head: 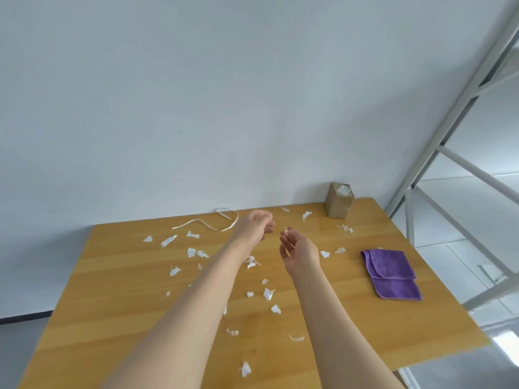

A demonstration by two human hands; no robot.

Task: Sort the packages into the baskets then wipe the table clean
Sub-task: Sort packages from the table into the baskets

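Both hands hover over the table (pixel 365 327), close together. Left hand (pixel 258 223) has its fingers curled downward; I cannot tell if it holds something. Right hand (pixel 298 251) is half open and cupped, with a tiny scrap (pixel 286 229) at its fingertips. One brown package (pixel 339 201) stands at 1 o'clock, the purple cloth (pixel 391 274) lies at 3 o'clock, and white scraps (pixel 269 293) lie scattered around.
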